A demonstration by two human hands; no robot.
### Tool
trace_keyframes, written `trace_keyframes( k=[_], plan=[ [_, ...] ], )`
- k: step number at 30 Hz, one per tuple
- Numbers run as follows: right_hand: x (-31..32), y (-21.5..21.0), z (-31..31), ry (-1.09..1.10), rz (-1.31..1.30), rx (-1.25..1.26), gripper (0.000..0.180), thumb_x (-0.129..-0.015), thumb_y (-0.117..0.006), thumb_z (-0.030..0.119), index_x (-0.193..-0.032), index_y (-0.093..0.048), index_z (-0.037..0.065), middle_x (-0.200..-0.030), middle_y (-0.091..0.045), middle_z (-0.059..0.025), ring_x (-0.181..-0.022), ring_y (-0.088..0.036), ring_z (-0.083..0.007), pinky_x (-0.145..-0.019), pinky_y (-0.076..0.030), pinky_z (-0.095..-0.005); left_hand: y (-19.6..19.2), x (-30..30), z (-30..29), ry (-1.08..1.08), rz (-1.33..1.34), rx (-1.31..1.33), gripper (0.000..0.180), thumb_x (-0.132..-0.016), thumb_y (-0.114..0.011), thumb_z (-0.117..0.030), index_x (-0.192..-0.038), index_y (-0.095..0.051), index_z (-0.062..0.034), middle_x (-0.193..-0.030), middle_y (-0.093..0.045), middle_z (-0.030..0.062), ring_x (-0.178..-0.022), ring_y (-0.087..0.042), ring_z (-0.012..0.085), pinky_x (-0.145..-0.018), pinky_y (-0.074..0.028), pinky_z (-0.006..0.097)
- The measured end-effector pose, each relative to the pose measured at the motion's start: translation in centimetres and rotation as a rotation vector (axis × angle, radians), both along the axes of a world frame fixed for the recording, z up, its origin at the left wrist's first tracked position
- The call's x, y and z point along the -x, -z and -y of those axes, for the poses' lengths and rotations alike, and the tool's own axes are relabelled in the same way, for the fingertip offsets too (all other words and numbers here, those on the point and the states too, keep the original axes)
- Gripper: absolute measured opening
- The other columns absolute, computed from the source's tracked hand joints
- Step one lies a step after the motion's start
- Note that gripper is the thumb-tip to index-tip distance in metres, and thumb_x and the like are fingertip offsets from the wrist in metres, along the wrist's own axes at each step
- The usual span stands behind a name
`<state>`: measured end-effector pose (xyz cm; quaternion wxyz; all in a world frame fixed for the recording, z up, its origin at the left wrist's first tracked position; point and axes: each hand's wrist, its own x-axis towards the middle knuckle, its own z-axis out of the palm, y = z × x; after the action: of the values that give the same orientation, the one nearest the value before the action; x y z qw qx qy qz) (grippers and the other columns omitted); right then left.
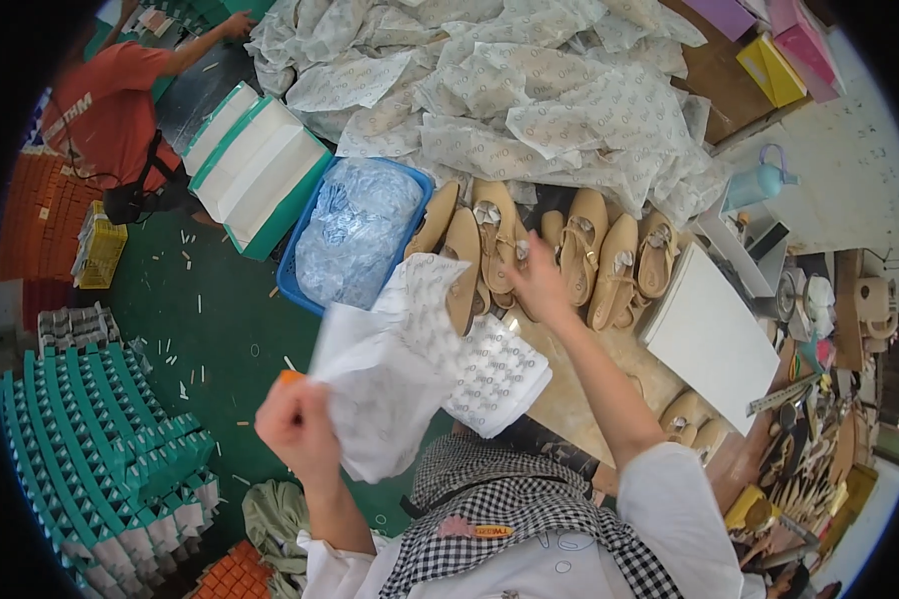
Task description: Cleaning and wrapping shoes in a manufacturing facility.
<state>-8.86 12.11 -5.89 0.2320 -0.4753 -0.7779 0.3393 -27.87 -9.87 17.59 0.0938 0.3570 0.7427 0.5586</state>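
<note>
In my left hand, fingers closed, is the edge of a thin white sheet of printed wrapping paper, lifted and blurred by motion. Something orange shows at that hand's fingertips. A stack of the same printed paper lies on the table's near edge, partly under the raised sheet. My right hand reaches into a row of beige shoes, its fingers closed around a beige shoe that they partly hide. Beside it stand a beige flat with a bow and a beige strapped shoe.
A blue basket of clear plastic bags stands left of the shoes. Beyond lie heaped paper-wrapped bundles and green-white boxes. A white box lid is at right. Stacked green boxes fill the lower left; a person in red works far left.
</note>
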Motion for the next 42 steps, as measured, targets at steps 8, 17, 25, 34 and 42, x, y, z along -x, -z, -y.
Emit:
trace_keyframes(
  k=[8,17,25,34,42],
  plan=[
    [-9.5,-14.1,-2.4,-0.108,0.01,0.195,0.035,-0.084,-0.05,0.008,-0.117,-0.061,0.004,-0.069,-0.062,-0.0047,-0.059,-0.051,-0.0098,-0.055,-0.042,-0.0264,5.1,-1.6,-6.2,0.194,-0.208,0.3,0.012,-0.081,-0.066,-0.014,-0.081,-0.067,-0.0014,-0.057,-0.046,0.0097,-0.049,-0.046,0.021,-0.047,-0.035,0.031],
    [-9.3,-16.2,11.2,-0.047,-0.503,0.995,0.031,-0.088,-0.052,0.008,-0.117,-0.056,-0.001,-0.095,-0.065,-0.0093,-0.075,-0.061,-0.0155,-0.066,-0.049,-0.0282,4.6,-13.2,-1.6,0.636,-0.278,0.107,0.012,-0.075,-0.071,-0.011,-0.086,-0.071,-0.0072,-0.06,-0.052,0.006,-0.046,-0.05,0.0206,-0.044,-0.039,0.032],
    [1.4,-15.1,6.0,-0.087,-0.822,0.559,0.025,-0.089,-0.058,0.016,-0.105,-0.057,-0.003,-0.093,-0.063,-0.0048,-0.082,-0.055,-0.0081,-0.071,-0.047,-0.0255,3.6,-5.0,-3.1,0.18,0.1,0.129,0.007,-0.079,-0.064,0.0,-0.078,-0.063,0.0076,-0.058,-0.043,-0.0022,-0.055,-0.036,0.005,-0.048,-0.026,0.022],
    [-12.0,-6.2,5.5,0.24,-0.21,-0.064,0.022,-0.082,-0.066,0.018,-0.092,-0.063,-0.002,-0.074,-0.064,-0.0094,-0.067,-0.062,-0.0208,-0.062,-0.048,-0.0304,6.7,-5.6,-4.5,0.206,0.372,0.097,0.012,-0.08,-0.063,0.0,-0.072,-0.058,0.0065,-0.057,-0.042,-0.0046,-0.055,-0.035,0.0022,-0.048,-0.026,0.021],
    [-16.8,-8.1,3.7,0.483,-0.241,0.109,0.025,-0.082,-0.065,0.019,-0.095,-0.064,-0.002,-0.079,-0.066,-0.0141,-0.071,-0.062,-0.0161,-0.062,-0.046,-0.0304,5.6,-10.1,-9.6,0.422,-0.021,0.266,0.009,-0.078,-0.068,-0.006,-0.081,-0.066,0.0026,-0.058,-0.049,0.0073,-0.048,-0.043,0.0143,-0.046,-0.032,0.028]
  ],
)
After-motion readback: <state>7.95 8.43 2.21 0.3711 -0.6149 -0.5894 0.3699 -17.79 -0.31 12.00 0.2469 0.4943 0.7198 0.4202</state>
